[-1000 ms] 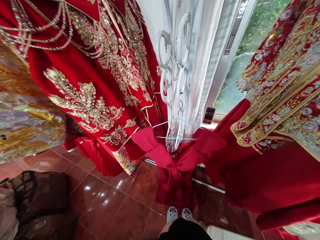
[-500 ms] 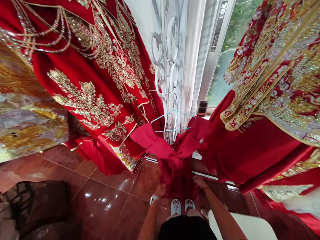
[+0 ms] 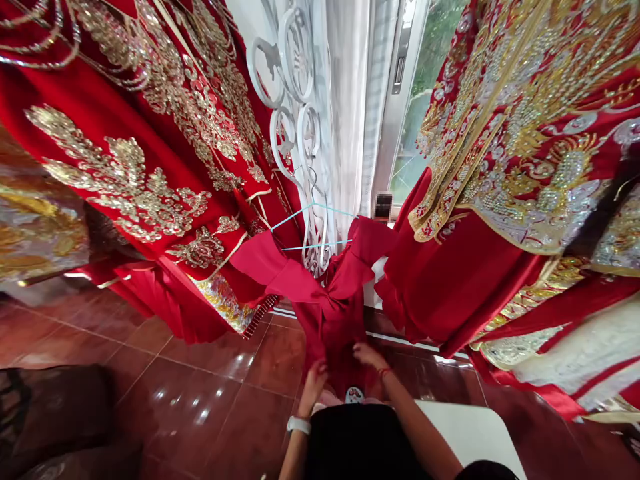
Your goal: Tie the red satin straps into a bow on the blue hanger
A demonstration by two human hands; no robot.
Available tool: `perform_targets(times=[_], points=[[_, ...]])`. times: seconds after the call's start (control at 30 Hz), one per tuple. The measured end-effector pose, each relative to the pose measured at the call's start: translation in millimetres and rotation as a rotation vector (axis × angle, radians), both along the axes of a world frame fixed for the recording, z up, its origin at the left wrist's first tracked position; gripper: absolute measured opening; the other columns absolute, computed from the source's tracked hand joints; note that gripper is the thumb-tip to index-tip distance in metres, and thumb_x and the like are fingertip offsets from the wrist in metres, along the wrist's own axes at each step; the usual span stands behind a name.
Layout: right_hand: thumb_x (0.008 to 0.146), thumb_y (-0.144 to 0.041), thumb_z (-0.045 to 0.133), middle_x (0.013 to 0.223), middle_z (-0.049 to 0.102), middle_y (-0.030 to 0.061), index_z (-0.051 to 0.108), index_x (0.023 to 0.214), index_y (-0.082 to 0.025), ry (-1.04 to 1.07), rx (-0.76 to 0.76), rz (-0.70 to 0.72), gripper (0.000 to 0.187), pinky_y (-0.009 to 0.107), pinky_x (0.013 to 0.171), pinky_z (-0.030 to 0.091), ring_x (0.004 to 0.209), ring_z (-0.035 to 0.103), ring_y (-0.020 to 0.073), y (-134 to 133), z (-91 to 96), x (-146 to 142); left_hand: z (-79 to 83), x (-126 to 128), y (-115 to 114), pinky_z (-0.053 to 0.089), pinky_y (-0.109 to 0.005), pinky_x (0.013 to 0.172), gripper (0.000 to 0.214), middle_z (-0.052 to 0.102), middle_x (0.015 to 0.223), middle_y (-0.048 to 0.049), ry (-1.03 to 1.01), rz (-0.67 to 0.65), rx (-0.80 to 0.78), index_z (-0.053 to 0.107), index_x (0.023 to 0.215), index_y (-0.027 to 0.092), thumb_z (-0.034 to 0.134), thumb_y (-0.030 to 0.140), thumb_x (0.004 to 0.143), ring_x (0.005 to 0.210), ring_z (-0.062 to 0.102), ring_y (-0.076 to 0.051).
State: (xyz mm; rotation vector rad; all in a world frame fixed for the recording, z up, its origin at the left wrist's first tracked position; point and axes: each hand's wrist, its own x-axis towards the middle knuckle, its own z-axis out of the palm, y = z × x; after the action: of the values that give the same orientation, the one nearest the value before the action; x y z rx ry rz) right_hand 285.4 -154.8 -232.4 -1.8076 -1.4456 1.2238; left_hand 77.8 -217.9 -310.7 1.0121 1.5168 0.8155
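Observation:
A red dress [image 3: 325,320] with a large bow-like gathered bodice hangs from a thin light-blue hanger [image 3: 315,204] in front of me. My left hand [image 3: 315,377], with a pale band on its wrist, is at the lower left side of the skirt. Its fingers are blurred, and I cannot tell whether they grip the fabric. On the other side, my right hand [image 3: 369,356] reaches over the skirt's right part. Its fingers look loosely stretched and apart, with a red string round the wrist.
Embroidered red garments [image 3: 135,180] hang on the left, and a beaded red-and-gold jacket [image 3: 500,167] hangs on the right. A white scrollwork metal stand [image 3: 300,127] rises behind the dress. Dark bags [image 3: 60,413] lie on the tiled floor [image 3: 200,393]; a white stool [image 3: 465,430] is beside me.
My hands have come closer together over the skirt; the right moved left and slightly up. My view has shifted right and nearer the dress, so one shoe is now hidden.

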Motion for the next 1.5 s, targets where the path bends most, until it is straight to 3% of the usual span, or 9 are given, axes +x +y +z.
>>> perform_targets(times=[0.1,0.17,0.3,0.4,0.53,0.8,1.17,1.33,1.5], points=[[0.095,-0.02,0.046,0.115,0.065,0.0126,0.062,0.118,-0.021,-0.041,0.09,-0.152,0.028,0.053,0.101,0.048,0.116,0.059,0.0323,36.7,22.1,36.1,52.9,-23.7,26.0,0.045,-0.048,0.107,0.046,0.061,0.116,-0.0136,0.153,0.355,0.266,0.056,0.111,0.022,0.053,0.051,0.075,0.117,0.061,-0.03],[0.092,-0.024,0.044,0.129,0.059,0.0162,0.054,0.128,-0.022,-0.027,0.399,-0.318,0.038,0.053,0.108,0.043,0.127,0.052,0.0335,65.2,57.2,46.4,112.3,-30.9,60.0,0.045,-0.046,0.108,0.047,0.057,0.127,-0.0153,0.246,0.485,0.523,0.049,0.123,0.021,0.049,0.047,0.084,0.123,0.057,-0.028],[0.085,-0.04,0.06,0.147,0.043,0.0204,0.044,0.14,-0.02,-0.142,0.902,-0.436,0.061,0.06,0.113,0.034,0.138,0.038,0.0365,117.8,146.1,23.4,233.4,-32.4,142.7,0.033,-0.044,0.119,0.057,0.051,0.139,-0.0156,0.59,0.503,0.937,0.045,0.134,0.017,0.063,0.036,0.083,0.135,0.045,-0.027],[0.084,-0.041,0.062,0.148,0.039,0.0219,0.052,0.131,-0.02,-0.193,0.931,-0.419,0.053,0.064,0.109,0.035,0.141,0.029,0.04,150.1,185.3,-4.0,281.4,-37.8,196.2,0.035,-0.042,0.117,0.066,0.055,0.137,-0.0175,0.711,0.458,0.969,0.044,0.138,0.009,0.07,0.027,0.08,0.132,0.047,-0.028],[0.092,-0.029,0.048,0.124,0.058,0.0193,0.062,0.116,-0.02,-0.281,0.954,-0.466,0.03,0.061,0.105,0.04,0.132,0.038,0.0372,177.9,187.2,-9.9,290.0,-58.1,225.6,0.042,-0.042,0.109,0.039,0.065,0.126,-0.0143,0.814,0.291,0.869,0.059,0.123,0.013,0.06,0.016,0.084,0.122,0.057,-0.028],[0.092,-0.014,0.042,0.11,0.067,0.0181,0.066,0.11,-0.018,-0.539,0.902,-0.298,0.03,0.049,0.094,0.047,0.108,0.057,0.034,174.1,189.7,11.9,303.8,-89.1,215.5,0.048,-0.045,0.102,0.044,0.068,0.129,-0.0124,0.96,0.06,0.793,0.062,0.129,0.018,0.053,0.015,0.086,0.119,0.063,-0.031],[0.091,-0.014,0.049,0.086,0.071,0.0151,0.07,0.103,-0.021,-0.602,0.728,-0.175,0.025,0.044,0.087,0.046,0.092,0.066,0.0345,177.5,210.1,29.3,309.7,-56.2,204.6,0.052,-0.043,0.084,0.032,0.069,0.118,-0.0185,1.209,0.19,0.631,0.063,0.12,0.014,0.051,0.022,0.091,0.107,0.066,-0.035],[0.082,-0.013,0.053,0.093,0.073,0.0117,0.071,0.093,-0.021,-0.622,0.699,-0.042,0.024,0.044,0.092,0.047,0.099,0.066,0.0332,199.9,220.6,55.2,328.2,-59.4,196.7,0.052,-0.042,0.082,0.034,0.068,0.113,-0.0234,1.405,0.005,0.531,0.06,0.118,0.008,0.039,0.02,0.094,0.103,0.068,-0.035],[0.077,-0.009,0.046,0.099,0.073,0.0095,0.069,0.091,-0.02,-0.393,0.734,-0.187,0.029,0.041,0.097,0.048,0.1,0.066,0.0278,216.3,203.3,88.2,347.9,-68.1,192.6,0.051,-0.046,0.085,0.041,0.07,0.105,-0.0247,1.495,-0.173,0.475,0.055,0.128,0.006,0.036,0.02,0.095,0.101,0.069,-0.038]])
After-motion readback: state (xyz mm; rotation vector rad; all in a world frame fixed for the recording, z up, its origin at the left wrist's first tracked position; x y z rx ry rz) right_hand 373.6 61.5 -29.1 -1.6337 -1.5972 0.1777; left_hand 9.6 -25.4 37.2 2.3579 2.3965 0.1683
